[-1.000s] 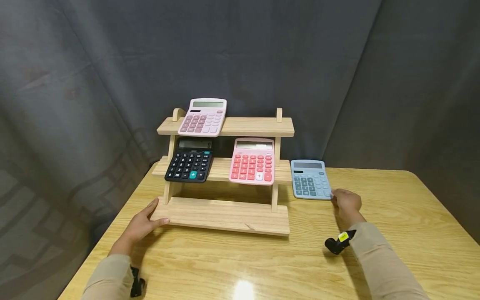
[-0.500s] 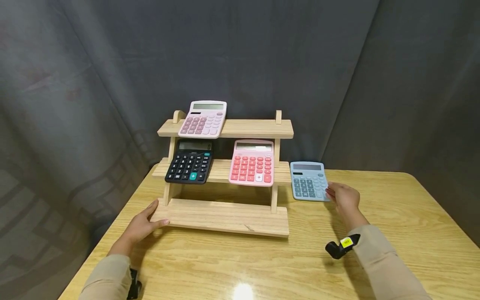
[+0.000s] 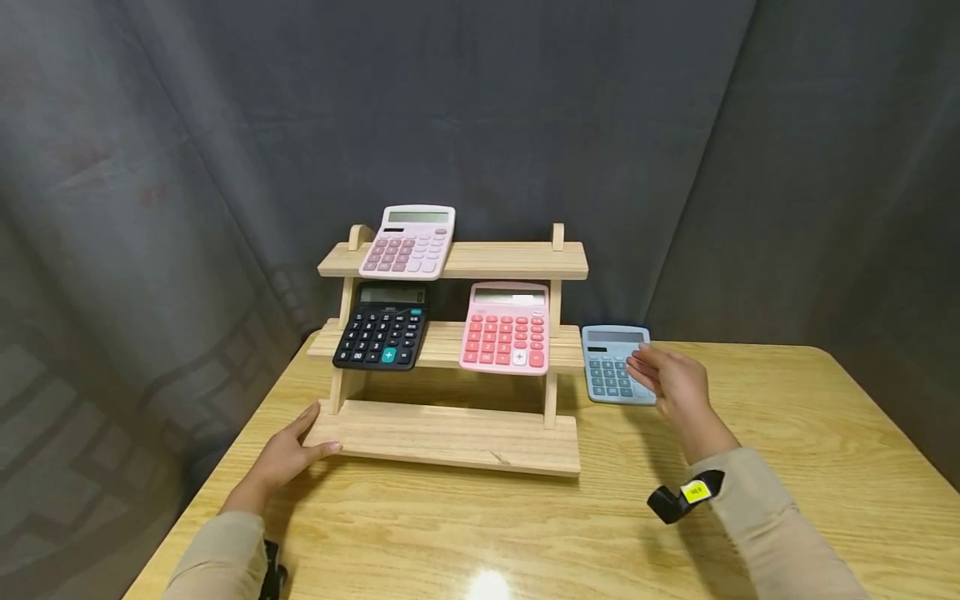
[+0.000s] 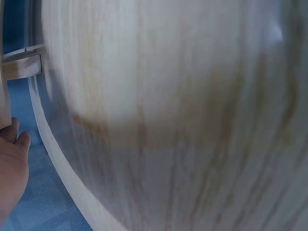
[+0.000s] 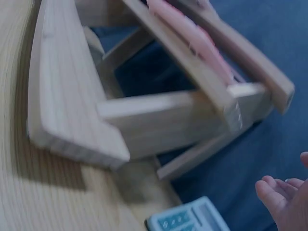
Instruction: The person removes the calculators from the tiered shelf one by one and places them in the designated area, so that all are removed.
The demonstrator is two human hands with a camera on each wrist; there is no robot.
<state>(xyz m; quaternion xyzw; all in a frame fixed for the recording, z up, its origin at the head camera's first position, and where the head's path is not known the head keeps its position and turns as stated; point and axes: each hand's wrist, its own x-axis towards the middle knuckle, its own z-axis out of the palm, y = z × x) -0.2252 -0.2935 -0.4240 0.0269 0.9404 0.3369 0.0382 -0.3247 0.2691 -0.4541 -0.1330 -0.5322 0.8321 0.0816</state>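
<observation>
A three-tier wooden display stand (image 3: 442,437) stands on the table. My left hand (image 3: 281,458) holds the left end of its bottom shelf, thumb at the front edge and fingers at the far corner. To the right of the stand, a blue calculator (image 3: 613,367) lies face up on the table. My right hand (image 3: 675,383) is over the calculator's right side, covering some keys, its fingers loosely bent around nothing. In the right wrist view the same hand (image 5: 288,202) appears apart from the blue calculator (image 5: 190,217).
On the top shelf leans a pale pink calculator (image 3: 411,243). The middle shelf bears a black calculator (image 3: 381,327) at left and a pink calculator (image 3: 506,328) at right. A grey curtain (image 3: 480,108) hangs behind the wooden table (image 3: 780,433).
My right hand has let go of the blue calculator's lower right corner and risen up and leftward over it. The blue calculator stays in place. My left hand keeps its hold on the stand.
</observation>
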